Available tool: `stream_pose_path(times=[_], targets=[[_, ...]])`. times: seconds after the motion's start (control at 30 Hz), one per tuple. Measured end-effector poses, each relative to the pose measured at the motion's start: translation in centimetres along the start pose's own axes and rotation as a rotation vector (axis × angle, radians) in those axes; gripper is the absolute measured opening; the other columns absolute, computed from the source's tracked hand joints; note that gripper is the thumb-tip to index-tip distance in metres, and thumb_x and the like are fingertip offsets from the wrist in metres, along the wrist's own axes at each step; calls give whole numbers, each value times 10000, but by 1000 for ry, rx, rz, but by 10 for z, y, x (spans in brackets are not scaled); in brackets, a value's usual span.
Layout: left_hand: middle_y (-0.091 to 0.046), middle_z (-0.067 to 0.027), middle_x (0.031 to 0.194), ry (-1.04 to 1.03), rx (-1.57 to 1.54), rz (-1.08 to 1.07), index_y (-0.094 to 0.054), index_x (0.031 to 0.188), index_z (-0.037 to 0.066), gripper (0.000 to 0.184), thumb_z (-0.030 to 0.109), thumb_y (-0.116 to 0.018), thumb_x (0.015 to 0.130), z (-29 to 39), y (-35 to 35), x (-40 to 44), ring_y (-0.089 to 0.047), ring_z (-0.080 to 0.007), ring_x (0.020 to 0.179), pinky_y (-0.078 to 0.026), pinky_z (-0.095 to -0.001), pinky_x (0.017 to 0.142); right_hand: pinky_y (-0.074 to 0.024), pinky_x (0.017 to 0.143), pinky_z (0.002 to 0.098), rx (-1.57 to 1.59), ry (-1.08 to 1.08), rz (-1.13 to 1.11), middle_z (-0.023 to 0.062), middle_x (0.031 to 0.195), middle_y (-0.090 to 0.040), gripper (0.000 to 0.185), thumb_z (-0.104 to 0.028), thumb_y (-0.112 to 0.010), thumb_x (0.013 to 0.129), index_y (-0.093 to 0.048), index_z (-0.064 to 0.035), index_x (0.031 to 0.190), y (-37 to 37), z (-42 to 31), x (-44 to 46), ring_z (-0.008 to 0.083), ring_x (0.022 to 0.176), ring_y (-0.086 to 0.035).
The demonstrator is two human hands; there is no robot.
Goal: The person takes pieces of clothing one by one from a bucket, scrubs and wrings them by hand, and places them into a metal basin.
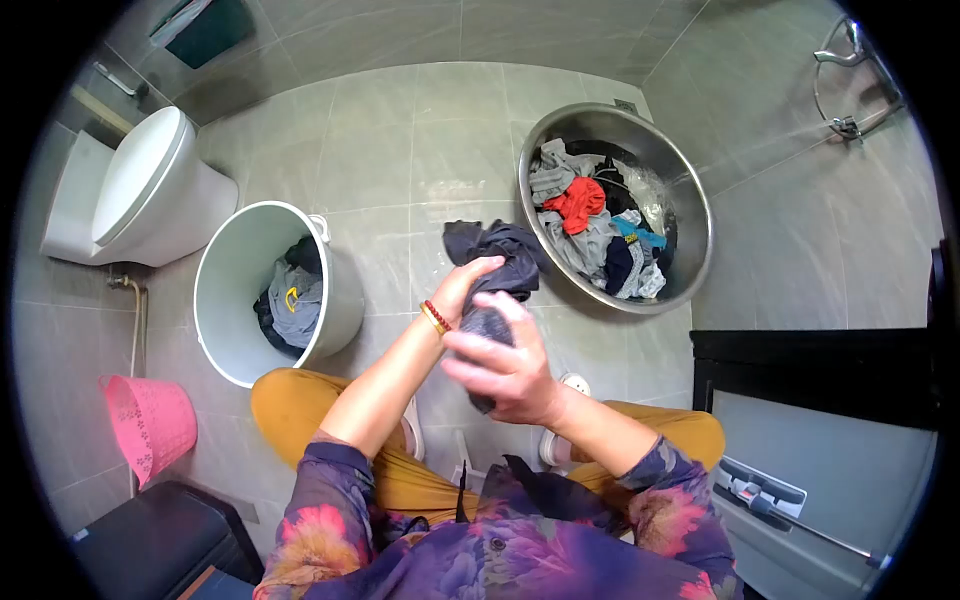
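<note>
A dark grey piece of clothing (515, 262) hangs bunched between my two hands above the floor. My left hand (472, 287), with a red beaded bracelet and a gold one at the wrist, is closed on its upper part. Lower down, my right hand (512, 365) curls around a twisted length of the same cloth; its fingers are slightly blurred. Just beyond the cloth, to the right, sits a big steel basin (692, 245) with water, a red garment (577, 205) and several grey, dark and blue clothes in it.
Water sprays from a wall tap (846, 127) into the basin. On the left stand a pale bucket (345, 300) holding dark and grey clothes, a pink basket (155, 425) and a toilet (185, 200). A grey cabinet (830, 450) is at the right.
</note>
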State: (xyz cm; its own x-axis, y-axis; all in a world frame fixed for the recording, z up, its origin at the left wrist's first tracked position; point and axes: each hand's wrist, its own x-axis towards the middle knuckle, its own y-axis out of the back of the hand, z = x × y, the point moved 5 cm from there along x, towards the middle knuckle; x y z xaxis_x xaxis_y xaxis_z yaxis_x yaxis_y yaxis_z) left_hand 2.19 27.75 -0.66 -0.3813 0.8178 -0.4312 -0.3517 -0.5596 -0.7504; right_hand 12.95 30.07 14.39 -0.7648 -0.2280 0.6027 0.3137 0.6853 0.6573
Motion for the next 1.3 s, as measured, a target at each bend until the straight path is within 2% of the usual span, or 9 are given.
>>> stream_pose_path(times=[0.43, 0.57, 0.7, 0.77, 0.87, 0.97, 1.13, 1.23, 1.3], targets=[[-636, -116, 933, -251, 1082, 425, -592, 993, -9, 355, 136, -630, 671, 7, 13, 34, -596, -203, 884, -447, -296, 804, -351, 879, 411, -197, 463, -514, 38, 809, -467, 156, -262, -548, 629, -573, -117, 680, -99, 31, -62, 261, 932, -447], [-636, -114, 915, -119, 338, 348, -599, 958, -12, 303, 132, -626, 693, -27, 77, 51, -611, -258, 852, -482, -353, 778, -331, 897, 401, -65, 306, -500, 14, 948, -517, 222, -210, -628, 596, -580, -158, 806, -79, 35, -60, 276, 1027, -428], [-630, -128, 860, 175, -116, 369, -577, 965, 25, 306, 263, -538, 777, -35, 39, 4, -623, -263, 750, -517, -382, 729, -331, 942, 411, 602, -528, -50, 89, 1063, -532, 543, -272, -665, 638, -509, -70, 1117, -42, 75, -49, 232, 1055, -452], [-622, -146, 933, 159, -492, 95, -574, 985, 15, 359, 312, -437, 835, -73, 65, 29, -608, -287, 850, -478, -420, 823, -370, 927, 376, 1578, -851, 505, 128, 1061, -532, 554, -355, -537, 812, -385, -24, 1229, -37, 105, -58, 231, 1017, -491], [-584, -152, 1059, 148, -569, 94, -534, 1058, -3, 403, 323, -424, 849, -92, 41, 27, -589, -261, 929, -454, -402, 865, -469, 754, 324, 1649, -1075, 752, 127, 955, -583, 418, -354, -462, 883, -469, -14, 1125, -110, 204, -189, 204, 857, -577], [-598, -148, 1004, 115, -364, 81, -545, 1071, -3, 377, 287, -462, 844, -125, 39, 35, -594, -231, 893, -467, -361, 824, -496, 696, 333, 1820, -1323, 612, 143, 911, -596, 425, -359, -463, 879, -484, 0, 1104, -148, 202, -263, 220, 799, -598], [-580, -206, 1041, -141, 1000, 593, -551, 1086, 6, 558, 387, -662, 693, -149, 69, 35, -548, -289, 1001, -421, -327, 867, -501, 713, 384, 2031, -1423, 389, 169, 860, -605, 448, -363, -461, 873, -488, 26, 1093, -130, 140, -239, 253, 810, -603], [-482, -242, 1164, -137, 1447, 611, -220, 1332, 21, 951, 424, -702, 617, -102, 18, -1, -502, -365, 1039, -390, -390, 915, -504, 724, 414, 2080, -1437, 229, 184, 830, -611, 462, -365, -460, 869, -489, 41, 1087, -127, 125, -232, 273, 816, -606], [-503, -218, 1138, -98, 1067, 268, -147, 1349, 39, 1004, 349, -738, 600, -119, 42, 21, -527, -314, 1009, -420, -394, 871, -507, 731, 434, 2032, -1454, 160, 195, 810, -614, 472, -366, -459, 866, -491, 52, 1083, -124, 116, -232, 286, 820, -608]])
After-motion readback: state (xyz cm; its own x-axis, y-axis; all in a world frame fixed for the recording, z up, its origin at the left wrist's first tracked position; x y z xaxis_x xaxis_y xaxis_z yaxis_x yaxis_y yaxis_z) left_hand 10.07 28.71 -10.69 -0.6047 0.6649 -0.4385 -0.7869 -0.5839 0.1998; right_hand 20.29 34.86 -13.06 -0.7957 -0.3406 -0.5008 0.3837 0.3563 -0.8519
